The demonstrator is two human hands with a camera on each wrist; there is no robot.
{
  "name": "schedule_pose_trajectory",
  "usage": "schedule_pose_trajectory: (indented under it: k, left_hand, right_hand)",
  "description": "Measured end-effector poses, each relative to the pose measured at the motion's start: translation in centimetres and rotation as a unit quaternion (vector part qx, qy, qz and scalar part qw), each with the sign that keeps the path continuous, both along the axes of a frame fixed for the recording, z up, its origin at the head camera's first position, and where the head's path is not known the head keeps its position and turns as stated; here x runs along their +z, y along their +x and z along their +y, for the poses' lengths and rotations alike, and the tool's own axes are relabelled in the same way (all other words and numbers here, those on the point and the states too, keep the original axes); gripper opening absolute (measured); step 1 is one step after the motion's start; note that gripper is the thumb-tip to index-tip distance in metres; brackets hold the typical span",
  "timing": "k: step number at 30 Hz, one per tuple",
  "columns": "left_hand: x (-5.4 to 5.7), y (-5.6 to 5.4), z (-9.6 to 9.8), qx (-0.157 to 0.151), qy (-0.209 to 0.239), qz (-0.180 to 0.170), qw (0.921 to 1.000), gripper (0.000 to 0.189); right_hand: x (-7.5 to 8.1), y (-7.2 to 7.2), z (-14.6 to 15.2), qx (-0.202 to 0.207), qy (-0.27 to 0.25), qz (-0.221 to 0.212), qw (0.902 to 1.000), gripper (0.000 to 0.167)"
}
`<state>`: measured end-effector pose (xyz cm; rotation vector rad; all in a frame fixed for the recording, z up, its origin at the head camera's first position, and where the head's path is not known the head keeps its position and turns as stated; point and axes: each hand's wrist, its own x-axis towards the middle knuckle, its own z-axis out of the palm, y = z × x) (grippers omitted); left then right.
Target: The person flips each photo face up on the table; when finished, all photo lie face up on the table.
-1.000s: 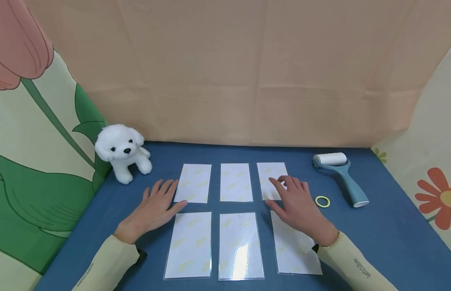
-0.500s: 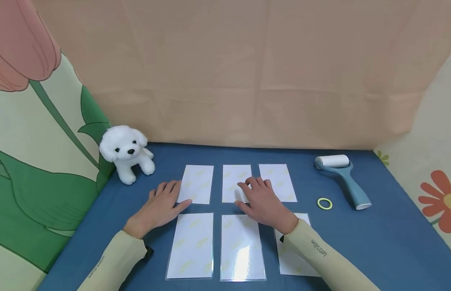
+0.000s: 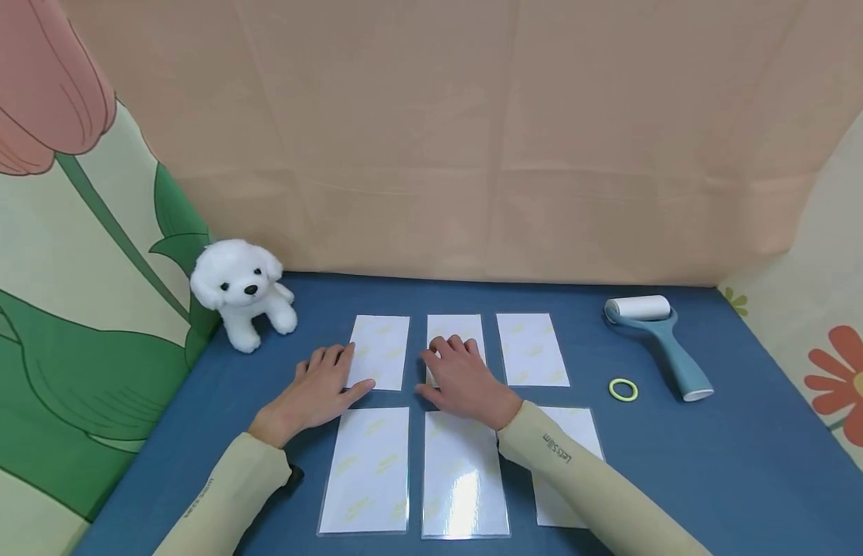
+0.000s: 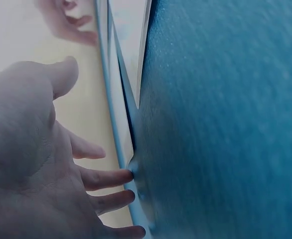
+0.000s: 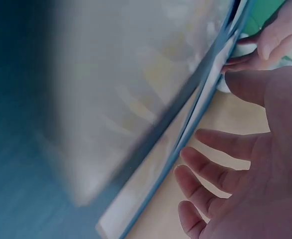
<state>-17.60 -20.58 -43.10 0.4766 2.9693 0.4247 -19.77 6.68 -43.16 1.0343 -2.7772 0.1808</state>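
Observation:
Laminated white cards with faint yellow marks lie in two rows of three in the head view. My left hand (image 3: 311, 395), fingers spread, is beside the left edge of the far-left card (image 3: 380, 349). Over the far-middle card (image 3: 456, 324) is my right hand (image 3: 469, 386), its fingers loosely bent and holding nothing. The right hand partly covers that card and the top of the near-middle card (image 3: 461, 471). Seen from the left wrist, the palm (image 4: 31, 164) is bare. Whether either hand touches a card I cannot tell.
A near-left card (image 3: 368, 471), a far-right card (image 3: 533, 349) and a near-right card (image 3: 573, 428), partly under the right sleeve, share the blue table (image 3: 737, 455). A white plush dog (image 3: 238, 289) sits at left. At right are a yellow-green ring (image 3: 623, 390) and a lint roller (image 3: 660, 340).
My right hand has moved left from the far-right card to the far-middle card. The left hand has shifted slightly right. The cards stay in their places.

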Motion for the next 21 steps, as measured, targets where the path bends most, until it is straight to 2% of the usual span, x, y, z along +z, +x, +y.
schedule_pose_trajectory:
  k: [7,14,21]
  left_hand:
    - [0.0,-0.3,0.6,0.009,-0.002,-0.016,0.9998,0.085]
    - [0.2,-0.4,0.9,0.018,0.011,-0.023,0.9995,0.084]
    - [0.3,-0.4,1.2,0.021,0.021,-0.032,0.9991,0.083]
  right_hand:
    - [0.1,-1.1,-1.6,-0.021,0.034,-0.010,0.9991,0.052]
    - [0.5,-1.6,-2.7,-0.009,0.058,-0.001,0.9983,0.050]
    - [0.2,-1.9,-3.3,-0.009,0.090,0.001,0.9959,0.053]
